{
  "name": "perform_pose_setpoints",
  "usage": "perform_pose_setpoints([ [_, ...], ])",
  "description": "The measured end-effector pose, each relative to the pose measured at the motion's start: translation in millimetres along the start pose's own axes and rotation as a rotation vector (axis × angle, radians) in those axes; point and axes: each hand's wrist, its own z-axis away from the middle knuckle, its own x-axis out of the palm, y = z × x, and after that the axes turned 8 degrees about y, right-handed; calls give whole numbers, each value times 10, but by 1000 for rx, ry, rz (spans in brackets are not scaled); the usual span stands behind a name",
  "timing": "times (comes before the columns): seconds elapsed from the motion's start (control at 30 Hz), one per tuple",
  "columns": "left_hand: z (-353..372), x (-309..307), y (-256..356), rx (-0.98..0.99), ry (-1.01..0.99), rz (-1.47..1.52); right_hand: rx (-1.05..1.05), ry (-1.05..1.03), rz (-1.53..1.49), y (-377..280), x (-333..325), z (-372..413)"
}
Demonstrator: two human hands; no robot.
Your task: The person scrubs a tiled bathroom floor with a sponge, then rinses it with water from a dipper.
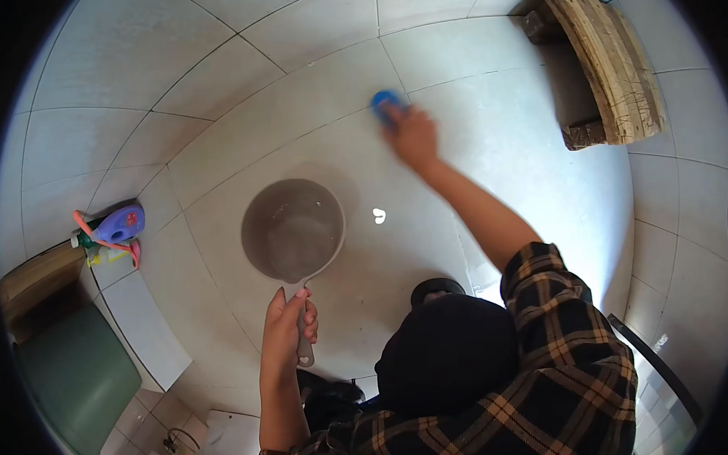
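Observation:
My left hand (pixel 289 326) is wrapped round the handle of a grey water dipper (pixel 256 223). The dipper's round bowl faces up, and its inside shows a cloudy sheen with small bright glints. With my arm stretched forward, my right hand (pixel 413 137) grips a blue scrubbing brush (pixel 388 102) over the pale tiled floor (pixel 366 291). Motion blurs the brush and fingers a little, and the brush's underside is hidden.
A wooden stool or bench (pixel 615 66) stands at the far right by the wall. On the left, a purple bottle (pixel 122 225) and a coral-handled item (pixel 135 253) sit near a green basin (pixel 77 382). Tiled walls (pixel 118 68) border the floor.

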Motion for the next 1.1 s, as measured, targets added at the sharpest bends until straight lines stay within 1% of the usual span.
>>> perform_pose_setpoints([
  [0.03, 20, 12, -4, -9, -7, -7, -154, -48, -75, -205, 2, 152],
  [0.07, 44, 26, -3, -5, -9, -16, -264, -44, -67, -323, 23, 268],
  [0.17, 170, 57, 10, -4, -5, -37, -16, -162, 16, -15, -73, 36],
  [0.2, 229, 68, 30, -2, -8, -37, 116, -94, 52, 293, -78, -61],
  [0.23, 262, 56, 48, 8, -10, -33, 225, -75, 74, 563, -251, -164],
  [0.27, 281, 20, 45, 17, -26, -33, 369, -139, 200, 791, -386, -291],
  [0.3, 296, -10, 27, 23, -45, -32, 455, -190, 290, 931, -518, -398],
  [0.33, 302, -20, 3, 28, -72, -32, 537, -222, 268, 1000, -619, -470],
  [0.43, 258, 54, -76, 50, -12, -50, 578, -186, 98, 859, -486, -580],
  [0.5, 241, 78, -131, 50, -23, -27, 438, -243, 109, 422, -310, -452],
  [0.57, 259, 83, -157, 45, -32, -8, 208, -327, 27, -28, -191, -227],
  [0.67, 360, -27, -205, 25, -27, -4, 42, -437, -64, -235, -379, -129],
  [0.7, 396, -80, -216, 25, -24, -7, 110, -320, 17, -47, -215, -188],
  [0.77, 457, -145, -247, 29, -10, -12, 428, -238, 52, 364, -303, -363],
  [0.8, 480, -152, -268, 33, 0, -15, 511, -249, 113, 566, -414, -449],
  [0.83, 497, -170, -280, 33, 8, -18, 563, -172, 121, 779, -395, -485],
  [0.9, 468, -169, -318, 48, 39, -34, 651, -133, 64, 787, -408, -539],
  [1.0, 375, -121, -358, 63, 62, -25, 483, -200, 48, 342, -224, -400],
  [1.03, 362, -117, -351, 67, 70, -19, 332, -205, 30, 140, -140, -273],
  [1.1, 371, -114, -324, 74, 59, -23, 74, -329, -62, -313, -41, -6],
])
